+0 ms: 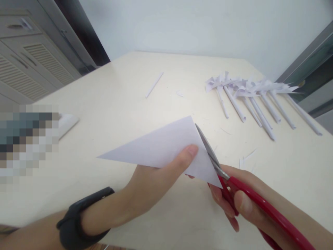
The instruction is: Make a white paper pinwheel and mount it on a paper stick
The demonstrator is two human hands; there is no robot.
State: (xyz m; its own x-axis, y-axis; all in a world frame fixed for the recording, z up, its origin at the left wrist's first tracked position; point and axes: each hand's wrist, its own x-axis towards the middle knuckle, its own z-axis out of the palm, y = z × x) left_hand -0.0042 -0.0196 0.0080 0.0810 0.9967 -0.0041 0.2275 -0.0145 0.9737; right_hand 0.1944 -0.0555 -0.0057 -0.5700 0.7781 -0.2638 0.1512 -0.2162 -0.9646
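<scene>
My left hand (156,184) pinches a white sheet of paper folded into a triangle (161,146), thumb on top, holding it above the table. A black band sits on that wrist. My right hand (241,201) grips red-handled scissors (260,205). Their metal blades (208,149) lie along the right edge of the folded paper, near its upper corner.
Several rolled white paper sticks with cut paper tops (255,97) lie in a row at the back right of the cream table (117,114). A loose paper strip (154,84) lies further back, small scraps (244,159) near the scissors. A white object (66,123) lies at the left.
</scene>
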